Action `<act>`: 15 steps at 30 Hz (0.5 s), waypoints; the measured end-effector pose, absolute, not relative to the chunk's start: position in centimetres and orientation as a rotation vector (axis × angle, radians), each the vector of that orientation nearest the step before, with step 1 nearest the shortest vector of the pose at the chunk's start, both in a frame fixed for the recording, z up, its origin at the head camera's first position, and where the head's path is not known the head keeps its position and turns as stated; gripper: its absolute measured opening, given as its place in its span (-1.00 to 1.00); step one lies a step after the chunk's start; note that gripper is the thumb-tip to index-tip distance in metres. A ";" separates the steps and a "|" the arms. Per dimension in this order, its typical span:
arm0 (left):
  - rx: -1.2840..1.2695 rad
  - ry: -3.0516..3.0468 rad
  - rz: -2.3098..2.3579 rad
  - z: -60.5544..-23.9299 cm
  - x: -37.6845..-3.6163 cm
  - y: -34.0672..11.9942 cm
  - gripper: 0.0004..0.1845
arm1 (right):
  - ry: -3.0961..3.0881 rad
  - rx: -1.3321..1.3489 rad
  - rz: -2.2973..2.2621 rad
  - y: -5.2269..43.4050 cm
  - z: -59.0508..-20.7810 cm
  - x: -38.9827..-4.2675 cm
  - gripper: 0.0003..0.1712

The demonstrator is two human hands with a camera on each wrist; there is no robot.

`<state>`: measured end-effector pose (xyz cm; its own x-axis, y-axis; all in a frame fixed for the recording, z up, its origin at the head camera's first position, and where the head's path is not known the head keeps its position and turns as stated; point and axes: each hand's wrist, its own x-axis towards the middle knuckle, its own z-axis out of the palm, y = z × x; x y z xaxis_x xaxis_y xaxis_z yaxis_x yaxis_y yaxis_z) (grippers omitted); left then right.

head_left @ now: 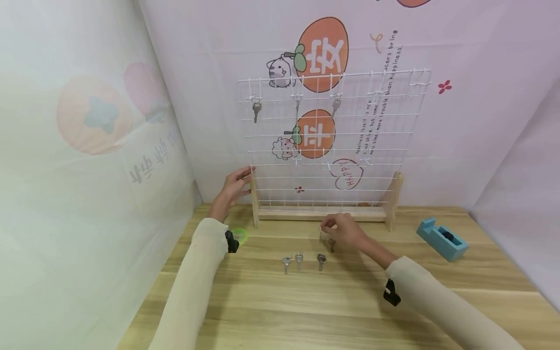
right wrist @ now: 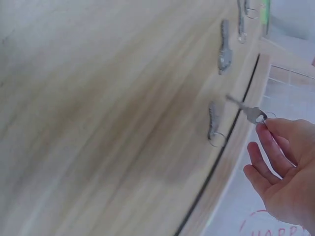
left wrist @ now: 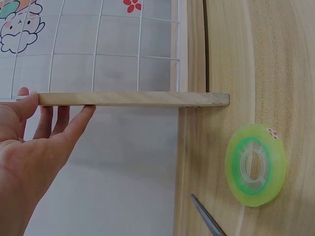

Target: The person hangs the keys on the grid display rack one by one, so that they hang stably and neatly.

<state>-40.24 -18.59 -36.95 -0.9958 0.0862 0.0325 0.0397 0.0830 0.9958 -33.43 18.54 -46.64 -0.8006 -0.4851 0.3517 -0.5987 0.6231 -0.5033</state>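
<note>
A white wire grid rack (head_left: 323,133) stands upright on a wooden base at the back of the table. At its left side my left hand (head_left: 235,187) holds the top of the wooden upright (left wrist: 133,99), thumb on one side and fingers on the other. My right hand (head_left: 345,229) pinches a key (right wrist: 254,114) by its ring just above the tabletop. Beneath it another key (right wrist: 213,120) lies on the wood. Nearer the front are more keys (head_left: 321,261) with rings. Three keys hang on the upper grid, one of them a dark key (head_left: 256,112) at the left.
A blue tape dispenser (head_left: 443,239) sits at the table's right. Left of the rack lies a green roll of tape (left wrist: 256,164), beside a dark pointed metal tip (left wrist: 209,216). Printed cloth (head_left: 210,58) hangs behind the rack and at the sides.
</note>
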 end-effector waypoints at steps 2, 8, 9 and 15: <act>0.136 2.278 2.105 -37.0 -40.2 -18.6 -0.54 | -2.638 0.910 0.913 18.8 -46.0 -33.5 -0.96; 0.149 2.275 2.110 -36.8 -40.0 -18.6 -0.53 | -2.578 0.962 0.888 19.3 -43.5 -33.3 -0.95; 0.148 2.279 2.108 -36.8 -39.9 -18.6 -0.53 | -2.574 0.964 0.890 19.4 -43.0 -33.1 -0.95; 0.145 2.282 2.099 -36.7 -39.7 -18.5 -0.52 | -2.591 0.932 0.910 20.0 -40.0 -32.4 -0.95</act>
